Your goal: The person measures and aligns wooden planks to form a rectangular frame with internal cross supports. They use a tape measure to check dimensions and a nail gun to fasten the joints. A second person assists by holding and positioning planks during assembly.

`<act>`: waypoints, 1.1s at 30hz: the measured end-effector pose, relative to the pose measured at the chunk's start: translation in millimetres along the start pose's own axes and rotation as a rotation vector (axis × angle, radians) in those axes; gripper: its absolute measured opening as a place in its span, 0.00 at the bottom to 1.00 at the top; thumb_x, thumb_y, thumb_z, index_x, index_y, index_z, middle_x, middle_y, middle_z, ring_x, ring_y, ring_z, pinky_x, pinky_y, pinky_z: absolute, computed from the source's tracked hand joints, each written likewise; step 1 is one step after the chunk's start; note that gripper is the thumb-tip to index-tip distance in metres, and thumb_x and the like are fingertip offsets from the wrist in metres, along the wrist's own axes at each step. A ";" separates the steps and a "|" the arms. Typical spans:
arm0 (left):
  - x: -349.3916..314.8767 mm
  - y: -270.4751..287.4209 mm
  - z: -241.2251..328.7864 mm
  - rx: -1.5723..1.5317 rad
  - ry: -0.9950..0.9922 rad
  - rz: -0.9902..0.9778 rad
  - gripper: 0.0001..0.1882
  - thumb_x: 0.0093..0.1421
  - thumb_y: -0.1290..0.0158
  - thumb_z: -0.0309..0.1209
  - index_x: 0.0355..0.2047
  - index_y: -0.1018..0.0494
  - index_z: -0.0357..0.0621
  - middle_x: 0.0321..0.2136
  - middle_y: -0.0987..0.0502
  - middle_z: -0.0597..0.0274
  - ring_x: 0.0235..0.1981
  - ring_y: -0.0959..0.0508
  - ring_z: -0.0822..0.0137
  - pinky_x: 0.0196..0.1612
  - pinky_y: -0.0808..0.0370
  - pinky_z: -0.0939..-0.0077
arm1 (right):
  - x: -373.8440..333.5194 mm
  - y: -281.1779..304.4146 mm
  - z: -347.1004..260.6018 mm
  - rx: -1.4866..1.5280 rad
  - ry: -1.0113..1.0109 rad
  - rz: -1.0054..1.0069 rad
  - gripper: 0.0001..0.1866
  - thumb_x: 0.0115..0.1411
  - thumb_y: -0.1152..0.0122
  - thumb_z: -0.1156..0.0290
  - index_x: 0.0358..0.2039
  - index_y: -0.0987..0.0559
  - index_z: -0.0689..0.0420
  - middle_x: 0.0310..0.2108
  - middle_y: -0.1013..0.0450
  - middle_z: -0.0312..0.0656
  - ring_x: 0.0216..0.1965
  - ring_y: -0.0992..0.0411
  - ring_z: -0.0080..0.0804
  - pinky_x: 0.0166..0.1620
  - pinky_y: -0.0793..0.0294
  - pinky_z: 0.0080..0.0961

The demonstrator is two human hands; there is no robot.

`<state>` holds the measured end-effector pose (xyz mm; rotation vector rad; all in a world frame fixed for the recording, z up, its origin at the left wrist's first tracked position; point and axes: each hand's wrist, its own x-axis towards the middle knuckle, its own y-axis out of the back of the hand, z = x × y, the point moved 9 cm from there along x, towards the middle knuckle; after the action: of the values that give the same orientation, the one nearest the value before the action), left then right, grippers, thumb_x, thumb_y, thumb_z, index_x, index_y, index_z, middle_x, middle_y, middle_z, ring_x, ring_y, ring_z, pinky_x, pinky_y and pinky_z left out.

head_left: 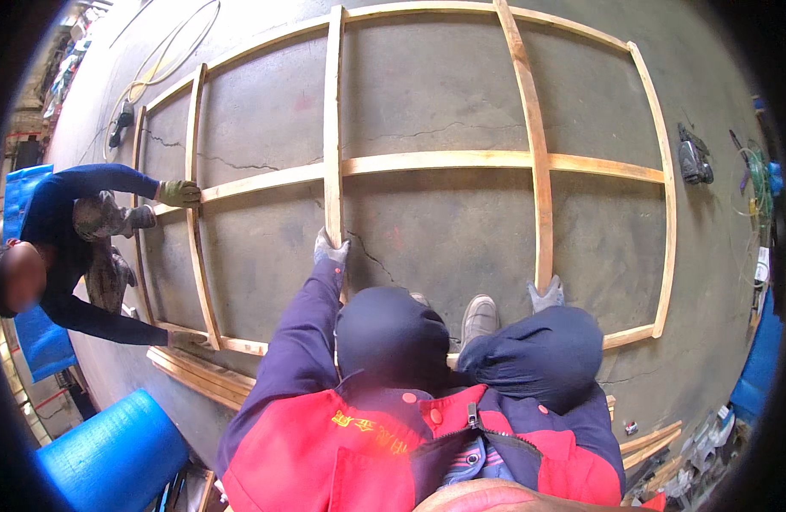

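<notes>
A large wooden lattice frame (435, 160) of pale slats lies flat on the concrete floor in front of me. My left hand (330, 249), in a grey glove, grips one upright slat (332, 128) near its lower end. My right hand (546, 294), also gloved, rests on another upright slat (536, 154) just beyond my knee; the knee hides most of it. I am crouched, my knees and one grey shoe (478, 317) at the frame's near edge.
At the left a co-worker in dark blue crouches, one gloved hand (179, 194) on the cross slat and the other (186, 339) on the near rail. Spare slats (201, 375) lie stacked below. A blue barrel (111, 456), cables (158, 64) and a power tool (693, 160) surround the frame.
</notes>
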<state>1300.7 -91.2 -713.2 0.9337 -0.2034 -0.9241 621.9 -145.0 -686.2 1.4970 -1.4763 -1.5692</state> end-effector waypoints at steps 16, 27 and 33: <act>7.1 -25.0 -22.1 0.049 -0.024 -0.028 0.48 0.47 0.29 0.40 0.65 0.40 0.37 0.55 0.26 0.40 0.57 0.25 0.45 0.61 0.28 0.58 | -99.5 40.7 -159.3 0.912 0.065 -1.204 0.19 0.65 0.39 0.66 0.54 0.22 0.58 0.44 0.23 0.43 0.47 0.26 0.31 0.54 0.29 0.28; 7.4 -7.7 -4.0 0.053 -0.012 -0.048 0.56 0.46 0.26 0.43 0.68 0.44 0.32 0.62 0.32 0.40 0.63 0.30 0.48 0.65 0.32 0.59 | -26.0 67.7 71.3 0.155 -0.227 0.138 0.37 0.60 0.31 0.55 0.64 0.32 0.59 0.57 0.30 0.62 0.63 0.33 0.53 0.64 0.33 0.41; 4.4 15.5 8.6 0.182 0.085 -0.232 0.64 0.45 0.24 0.46 0.72 0.51 0.33 0.65 0.37 0.38 0.59 0.27 0.45 0.60 0.26 0.55 | -125.8 93.9 248.9 0.596 -0.656 0.379 0.38 0.61 0.29 0.54 0.62 0.32 0.67 0.57 0.30 0.55 0.53 0.27 0.40 0.58 0.28 0.33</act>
<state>1308.2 -95.7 -697.2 1.1808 -0.1095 -1.0893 398.0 28.0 -605.3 0.8798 -2.6001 -1.5166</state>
